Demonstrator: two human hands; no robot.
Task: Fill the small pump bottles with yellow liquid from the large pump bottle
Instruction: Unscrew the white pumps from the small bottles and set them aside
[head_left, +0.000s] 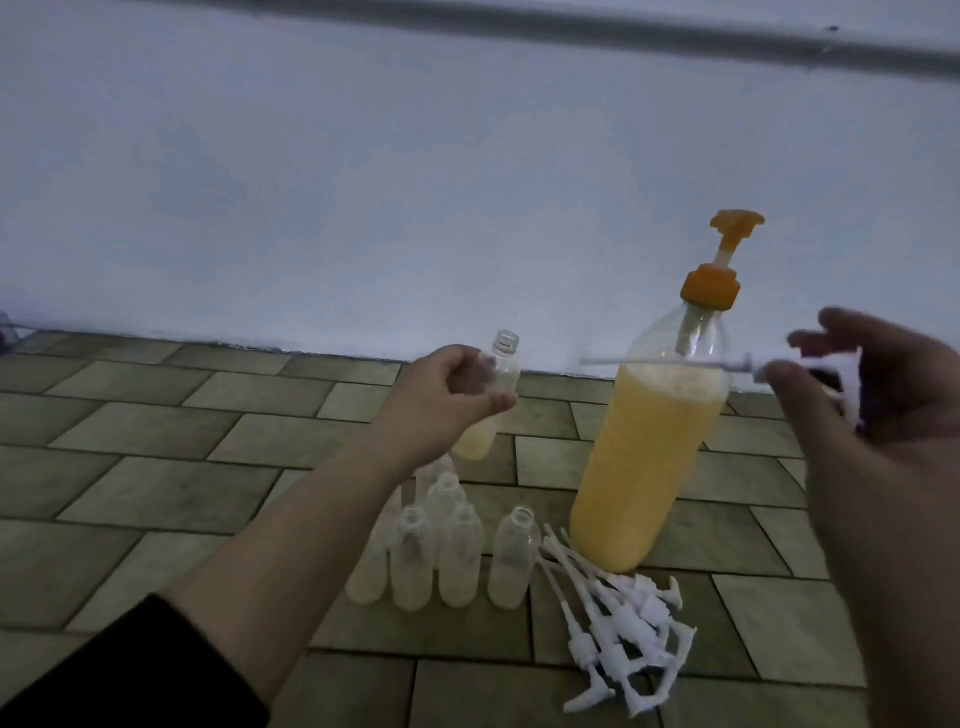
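A small open bottle (496, 387), partly filled with yellow liquid, is gripped upright by the left hand (457, 384). A white pump head (810, 371) is pinched in the right hand (878, 395), beside the large pump bottle (649, 447) standing on the tiled floor (156, 441).

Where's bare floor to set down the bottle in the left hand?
Bare tiles lie left of the cluster of small bottles, under the left forearm, and behind it toward the wall. It is crowded between the cluster, the large pump bottle and the pile of white pump heads.
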